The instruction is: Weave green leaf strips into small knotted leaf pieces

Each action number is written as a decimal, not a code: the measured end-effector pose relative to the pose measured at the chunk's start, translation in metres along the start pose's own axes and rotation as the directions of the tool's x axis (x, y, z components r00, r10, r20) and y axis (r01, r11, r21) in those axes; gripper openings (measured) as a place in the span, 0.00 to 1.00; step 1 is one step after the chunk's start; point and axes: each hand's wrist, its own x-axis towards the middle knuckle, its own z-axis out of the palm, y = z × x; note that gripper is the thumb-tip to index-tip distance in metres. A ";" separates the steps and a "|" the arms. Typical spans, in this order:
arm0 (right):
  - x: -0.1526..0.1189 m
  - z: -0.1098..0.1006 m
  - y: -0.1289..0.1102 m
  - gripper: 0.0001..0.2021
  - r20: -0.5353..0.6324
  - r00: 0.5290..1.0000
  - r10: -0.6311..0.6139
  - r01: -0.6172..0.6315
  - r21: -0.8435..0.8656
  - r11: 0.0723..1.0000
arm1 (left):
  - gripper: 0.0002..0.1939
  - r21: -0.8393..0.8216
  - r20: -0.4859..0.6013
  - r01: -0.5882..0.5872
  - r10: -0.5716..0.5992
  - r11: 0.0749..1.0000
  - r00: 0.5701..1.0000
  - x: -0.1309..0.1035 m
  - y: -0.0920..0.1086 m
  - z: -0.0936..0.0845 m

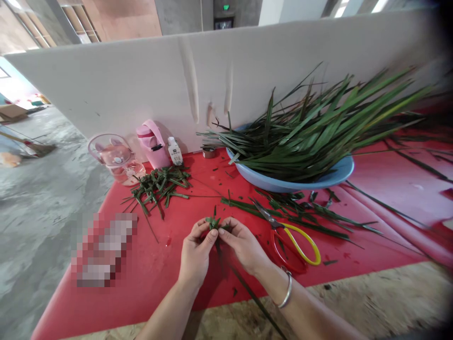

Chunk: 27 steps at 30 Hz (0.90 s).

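Observation:
Between my two hands is a small folded piece of green leaf strip (213, 223), held above the red tabletop (170, 264). My left hand (198, 245) pinches it from the left with thumb and fingers. My right hand (241, 242), below a silver bangle on the wrist, grips its right side with thumb and fingertips. A long thin strip tail (253, 295) runs down from the piece toward the lower right, under my right forearm. Scissors (288, 236) with one red and one yellow handle lie beside my right hand, blades toward the upper left.
A blue basin (293, 182) heaped with long green leaves (311, 137) stands at the back right. Folded leaf pieces (161, 186) lie in a pile at left, near a pink bottle (155, 144), a clear pink jug (118, 160) and a white bottle (175, 151). A white panel (134, 85) rises behind.

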 end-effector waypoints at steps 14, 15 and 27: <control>-0.001 0.004 -0.004 0.13 0.026 0.994 -0.106 0.105 0.044 0.993 | 0.18 -0.027 0.048 -0.029 0.031 0.999 0.998 -0.006 0.000 0.004; 0.000 0.004 -0.005 0.14 0.020 0.992 -0.121 0.120 0.036 0.992 | 0.18 -0.022 0.049 -0.021 0.022 1.000 0.999 -0.006 -0.001 0.003; -0.003 -0.001 -0.009 0.12 -0.001 0.978 -0.208 0.203 -0.215 0.955 | 0.15 -0.276 0.065 0.053 -0.036 0.960 0.997 -0.003 0.009 -0.003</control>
